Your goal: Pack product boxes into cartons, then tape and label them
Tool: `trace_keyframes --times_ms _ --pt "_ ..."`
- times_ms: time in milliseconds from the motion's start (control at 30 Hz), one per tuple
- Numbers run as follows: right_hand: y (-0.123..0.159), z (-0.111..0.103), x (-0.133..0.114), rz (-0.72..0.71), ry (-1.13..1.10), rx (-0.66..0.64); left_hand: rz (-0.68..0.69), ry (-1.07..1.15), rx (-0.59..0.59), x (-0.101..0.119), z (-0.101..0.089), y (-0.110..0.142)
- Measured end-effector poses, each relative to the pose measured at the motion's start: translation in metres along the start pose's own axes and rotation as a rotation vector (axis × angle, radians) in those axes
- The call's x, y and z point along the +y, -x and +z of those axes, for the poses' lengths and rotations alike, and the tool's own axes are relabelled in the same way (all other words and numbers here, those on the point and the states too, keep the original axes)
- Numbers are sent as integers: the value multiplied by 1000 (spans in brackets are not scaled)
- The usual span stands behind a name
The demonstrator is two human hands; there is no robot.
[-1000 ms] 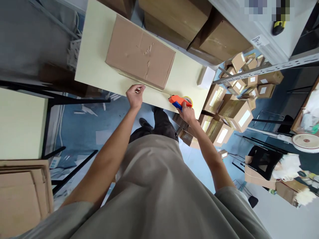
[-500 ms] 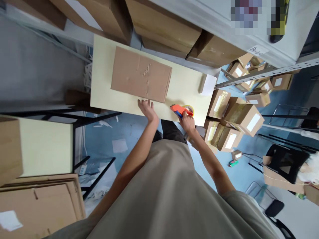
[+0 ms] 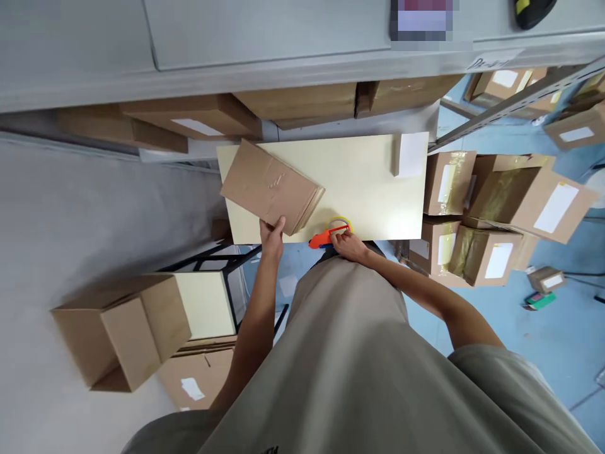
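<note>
Light is cool, diffuse and moderately bright, seeming to fall from above. It is strongest on the right half of the pale bench (image 3: 373, 195), where the top and the white box (image 3: 411, 154) wash out slightly. Soft, weak shading lies beside the orange tape dispenser (image 3: 321, 239). Under the far shelf (image 3: 283, 72) the cartons (image 3: 302, 104) sit in dimmer, browner light, and the grey surface (image 3: 155, 208) at left darkens toward the bench. Glossy tape (image 3: 447, 183) on the right-hand stack catches glare. Wide-angle stretch pulls things long toward the edges, the near shirt (image 3: 350, 359) especially. Fine detail is soft, small label print is unreadable, and a pixelated patch (image 3: 423, 19) covers something on the shelf.
</note>
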State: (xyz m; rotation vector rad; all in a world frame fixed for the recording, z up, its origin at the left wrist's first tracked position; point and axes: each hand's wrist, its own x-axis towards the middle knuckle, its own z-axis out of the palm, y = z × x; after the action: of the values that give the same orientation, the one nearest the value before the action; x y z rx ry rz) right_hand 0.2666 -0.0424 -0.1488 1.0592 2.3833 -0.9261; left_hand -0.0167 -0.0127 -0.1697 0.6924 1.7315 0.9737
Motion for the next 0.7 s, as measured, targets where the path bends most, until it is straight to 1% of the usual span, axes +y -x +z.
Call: trace_keyframes --times_ms 67,200,267,300,333,400,467,533,633,700 --pt "10 -11 19 41 3 -8 -29 -9 7 3 -2 0" --pt "54 -37 91 256 20 -21 -69 -38 8 8 4 3" --pt "62 -53 121 328 29 14 -87 -22 6 12 4 5" --pt "58 -62 131 339 30 38 -99 -21 6 14 4 5" --pt "50 -73 137 337 28 60 -111 -26 8 16 4 6" --pt "22 -95 140 311 23 87 -132 -40 6 20 4 7" --pt "-14 -116 136 284 32 95 -152 -58 5 24 5 7" --pt "-49 -132 129 250 55 100 -175 -70 8 28 5 8" --pt "-86 -145 118 174 61 80 -195 -51 -21 33 -5 2" --pt "-98 -145 111 143 4 60 -197 -38 -80 39 -22 -8"
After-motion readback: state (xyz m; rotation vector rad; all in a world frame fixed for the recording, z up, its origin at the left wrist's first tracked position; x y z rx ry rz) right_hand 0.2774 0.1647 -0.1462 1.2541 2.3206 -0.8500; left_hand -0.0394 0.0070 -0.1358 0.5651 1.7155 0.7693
